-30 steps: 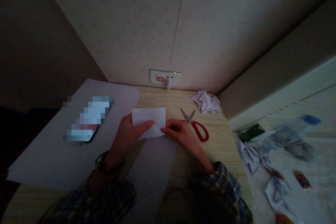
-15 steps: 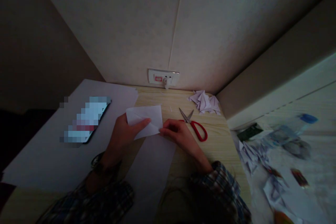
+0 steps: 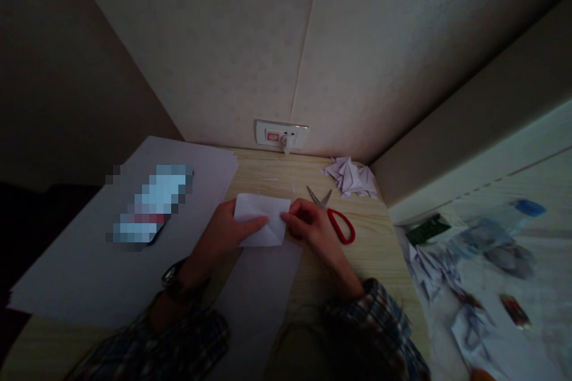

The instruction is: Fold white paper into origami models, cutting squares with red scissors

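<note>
A small creased sheet of white paper (image 3: 254, 206) is held up between my two hands, above the table. My left hand (image 3: 227, 225) grips its left side, thumb lying across the front and fingers hidden behind. At the right edge, my right hand (image 3: 313, 226) pinches the paper between thumb and forefinger. Beneath it a longer strip of white paper (image 3: 261, 292) lies on the table. Red-handled scissors (image 3: 342, 226) rest with blades apart just beyond my right hand, which partly covers them.
A phone (image 3: 154, 202) with a blurred screen lies on a stack of white sheets (image 3: 89, 268) at left. Folded paper pieces (image 3: 351, 177) are heaped at the table's back right corner. A wall socket (image 3: 281, 136) holds a plug. Lower right are a plastic bottle (image 3: 487, 232) and more folded paper (image 3: 431, 271).
Both hands and the small paper have shifted slightly right and nearer to me. The paper sits more level, and my right finger and thumb have moved from its lower corner up its right edge.
</note>
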Demonstrator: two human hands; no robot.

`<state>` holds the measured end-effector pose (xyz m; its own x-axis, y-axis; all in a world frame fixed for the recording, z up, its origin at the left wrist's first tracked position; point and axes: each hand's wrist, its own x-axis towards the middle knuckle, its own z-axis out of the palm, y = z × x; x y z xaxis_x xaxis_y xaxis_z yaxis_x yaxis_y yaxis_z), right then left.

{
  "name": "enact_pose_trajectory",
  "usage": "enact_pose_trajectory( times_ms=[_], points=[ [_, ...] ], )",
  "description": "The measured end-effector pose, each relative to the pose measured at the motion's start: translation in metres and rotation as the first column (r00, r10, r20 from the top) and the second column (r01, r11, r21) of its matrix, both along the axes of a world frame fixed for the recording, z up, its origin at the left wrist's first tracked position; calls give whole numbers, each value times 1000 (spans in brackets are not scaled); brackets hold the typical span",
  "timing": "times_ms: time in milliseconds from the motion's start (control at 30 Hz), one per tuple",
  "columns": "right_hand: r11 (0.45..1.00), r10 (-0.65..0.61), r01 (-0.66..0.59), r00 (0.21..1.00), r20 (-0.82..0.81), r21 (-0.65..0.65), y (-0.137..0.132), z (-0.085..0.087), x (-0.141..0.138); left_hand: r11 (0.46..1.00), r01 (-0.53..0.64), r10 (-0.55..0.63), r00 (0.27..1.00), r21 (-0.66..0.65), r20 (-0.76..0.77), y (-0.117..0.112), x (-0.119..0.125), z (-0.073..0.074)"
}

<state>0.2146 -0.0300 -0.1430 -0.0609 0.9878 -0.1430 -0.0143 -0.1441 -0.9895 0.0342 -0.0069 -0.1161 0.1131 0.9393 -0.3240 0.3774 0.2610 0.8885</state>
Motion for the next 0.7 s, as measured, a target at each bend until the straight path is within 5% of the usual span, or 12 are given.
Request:
enact_pose_trajectory(
  times_ms=[233, 700],
  points=[
    [999, -35, 36, 999, 10, -12, 1, -2, 0, 994, 108, -109, 994, -30, -21, 0, -1, -4],
    [1000, -11, 11, 1000, 10, -6, 0, 0, 0, 992, 129, -129, 991, 4, -33, 0, -4, -6]
  ],
)
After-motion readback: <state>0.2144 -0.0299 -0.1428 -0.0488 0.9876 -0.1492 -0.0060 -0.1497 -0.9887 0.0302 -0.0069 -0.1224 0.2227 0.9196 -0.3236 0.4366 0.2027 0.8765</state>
